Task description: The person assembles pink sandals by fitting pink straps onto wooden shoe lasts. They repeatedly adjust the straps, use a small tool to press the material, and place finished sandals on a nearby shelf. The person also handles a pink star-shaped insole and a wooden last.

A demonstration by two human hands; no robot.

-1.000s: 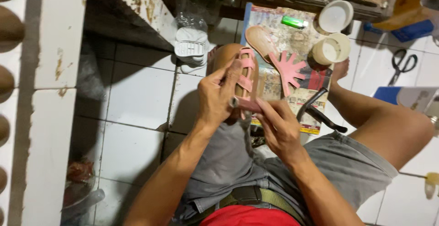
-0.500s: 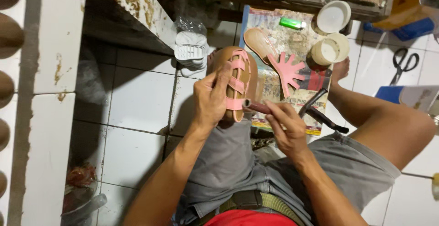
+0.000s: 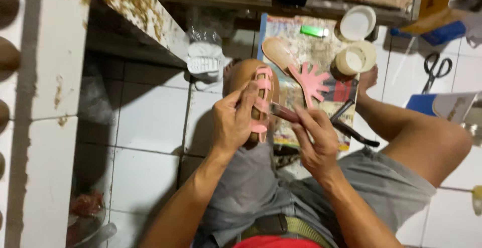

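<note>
Now that the brush (image 3: 284,112) has slid up to touch the pink sandal (image 3: 261,102) on the knee at 12 o'clock, the right hand (image 3: 315,140) pinches it tight while the left hand (image 3: 233,122) hugs the sandal, so the brushing has begun.

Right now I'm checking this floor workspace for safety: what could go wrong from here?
The left hand steadies the pink strapped sandal on the bare knee while the right hand works a brush beside those fingers, so whatever is on it could smear onto skin. The open tub stands near the foot and could be knocked. Pliers and scissors lie loose on the floor.
</note>
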